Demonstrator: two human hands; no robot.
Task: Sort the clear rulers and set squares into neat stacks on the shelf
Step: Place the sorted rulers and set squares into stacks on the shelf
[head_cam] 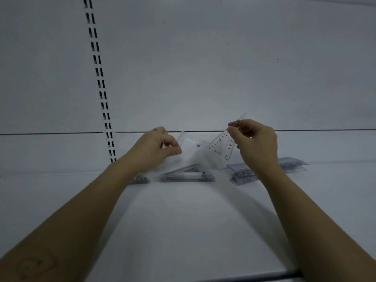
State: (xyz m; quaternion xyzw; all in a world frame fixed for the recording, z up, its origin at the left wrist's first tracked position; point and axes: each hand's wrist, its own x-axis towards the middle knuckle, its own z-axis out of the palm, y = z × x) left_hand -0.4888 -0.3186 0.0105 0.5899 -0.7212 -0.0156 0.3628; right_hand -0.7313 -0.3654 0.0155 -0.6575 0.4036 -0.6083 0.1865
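My right hand (256, 143) pinches a clear set square (222, 148) by its upper corner and holds it tilted above the white shelf (183, 220). My left hand (154, 149) grips a blurred bunch of clear rulers or set squares (187, 153), raised off the shelf. Below them a stack of clear set squares (187, 175) lies on the shelf. A stack of clear rulers (244, 174) lies to the right, partly hidden behind my right wrist. A small dark-edged stack (139, 179) peeks out under my left forearm.
The shelf's white back panel (223, 68) rises right behind the stacks. A slotted upright strip (99, 82) runs down it on the left. The shelf's dark front edge (264, 276) shows at the bottom.
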